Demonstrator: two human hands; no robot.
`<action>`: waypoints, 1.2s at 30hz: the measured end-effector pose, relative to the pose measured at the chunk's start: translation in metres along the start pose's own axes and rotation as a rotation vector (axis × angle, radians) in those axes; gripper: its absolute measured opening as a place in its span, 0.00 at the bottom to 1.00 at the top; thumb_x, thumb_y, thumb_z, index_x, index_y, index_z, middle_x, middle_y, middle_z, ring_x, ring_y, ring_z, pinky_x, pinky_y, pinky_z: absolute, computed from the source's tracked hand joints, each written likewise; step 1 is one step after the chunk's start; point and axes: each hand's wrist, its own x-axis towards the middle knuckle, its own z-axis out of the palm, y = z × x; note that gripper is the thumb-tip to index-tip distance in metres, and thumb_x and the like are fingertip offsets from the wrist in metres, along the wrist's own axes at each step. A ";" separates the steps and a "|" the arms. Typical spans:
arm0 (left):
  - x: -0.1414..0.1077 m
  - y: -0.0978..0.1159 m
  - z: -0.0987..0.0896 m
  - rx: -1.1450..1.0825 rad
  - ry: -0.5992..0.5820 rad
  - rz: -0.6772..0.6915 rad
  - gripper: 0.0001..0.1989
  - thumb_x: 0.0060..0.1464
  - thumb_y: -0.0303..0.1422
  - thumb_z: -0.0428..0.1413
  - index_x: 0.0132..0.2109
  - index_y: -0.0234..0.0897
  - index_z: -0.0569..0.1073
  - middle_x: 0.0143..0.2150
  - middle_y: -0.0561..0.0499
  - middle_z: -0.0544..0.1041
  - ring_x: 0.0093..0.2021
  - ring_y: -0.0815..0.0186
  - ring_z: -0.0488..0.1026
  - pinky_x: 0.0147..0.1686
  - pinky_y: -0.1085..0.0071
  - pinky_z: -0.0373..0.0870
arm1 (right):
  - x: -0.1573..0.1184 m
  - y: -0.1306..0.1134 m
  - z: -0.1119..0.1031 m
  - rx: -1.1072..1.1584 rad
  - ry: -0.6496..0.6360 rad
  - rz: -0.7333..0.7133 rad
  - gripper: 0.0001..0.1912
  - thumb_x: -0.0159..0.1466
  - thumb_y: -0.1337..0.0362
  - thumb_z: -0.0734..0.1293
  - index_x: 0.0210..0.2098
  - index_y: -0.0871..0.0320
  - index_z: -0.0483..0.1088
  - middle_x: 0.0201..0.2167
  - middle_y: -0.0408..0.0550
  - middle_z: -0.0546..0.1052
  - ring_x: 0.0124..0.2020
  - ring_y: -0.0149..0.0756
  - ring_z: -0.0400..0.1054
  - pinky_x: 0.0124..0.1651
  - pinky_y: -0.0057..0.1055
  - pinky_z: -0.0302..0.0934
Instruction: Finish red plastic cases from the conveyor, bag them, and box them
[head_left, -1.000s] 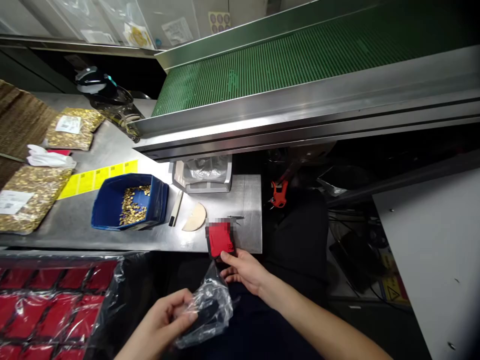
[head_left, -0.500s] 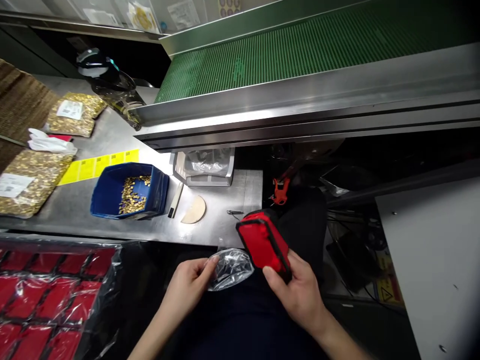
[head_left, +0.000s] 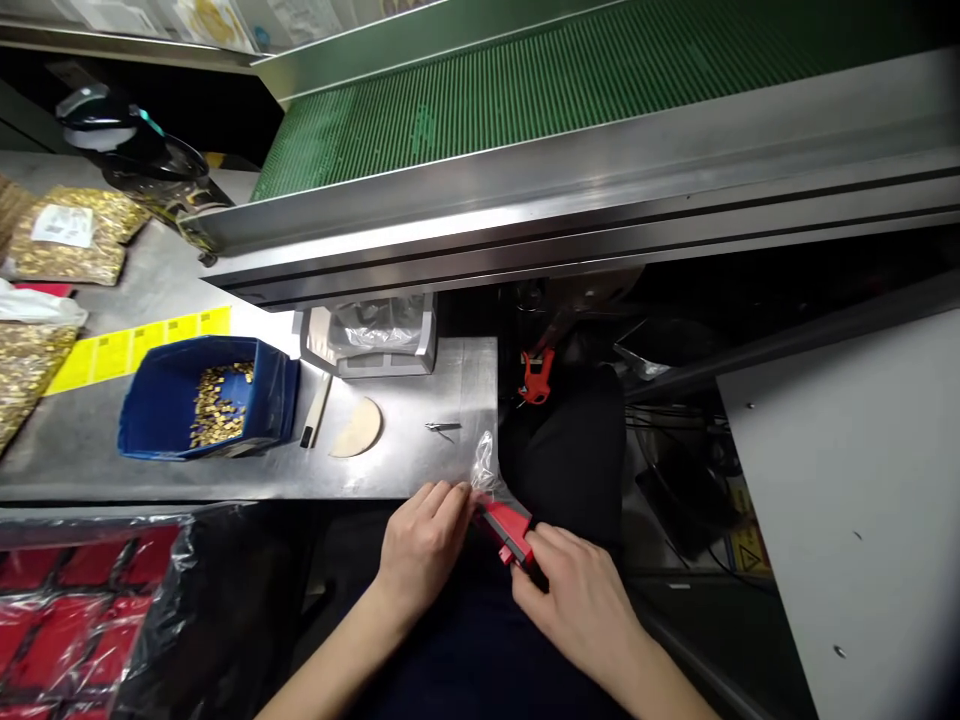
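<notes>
R hand had its fingers wrapped round the near end of a boxy red-and-black case, just past the front edge of the brushed-steel bench, over the wearer's lap; L hand was pinching a crinkled clear plastic bag at the case's far end, fingers curled knuckles-up. That end looked to be in the bag's mouth, tho L hand hid exactly how far. Writing, approx.: white label on a flat clear packet of gold-coloured pieces, print too small to read; yellow printed strip beside the blue plastic bin, same prob. Yellow sign at far R showed a black warning triangle, text illegible. Vs ½ sec earlier: case had been apart from the bag, R of it, broad red face toward the camera — now it met the bag, lower and tilted, w/ hands closer together. Bench items sat further L in view, incl. the beige half-round piece and small metal clipper — their layout on the steel unchanged.
</notes>
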 end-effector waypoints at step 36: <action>0.015 0.058 -0.013 -0.644 -0.091 0.113 0.08 0.68 0.23 0.49 0.48 0.36 0.71 0.37 0.47 0.74 0.35 0.63 0.69 0.36 0.68 0.68 | 0.018 0.003 0.017 0.847 0.040 0.338 0.16 0.69 0.53 0.66 0.35 0.58 0.78 0.28 0.48 0.79 0.32 0.42 0.73 0.33 0.30 0.65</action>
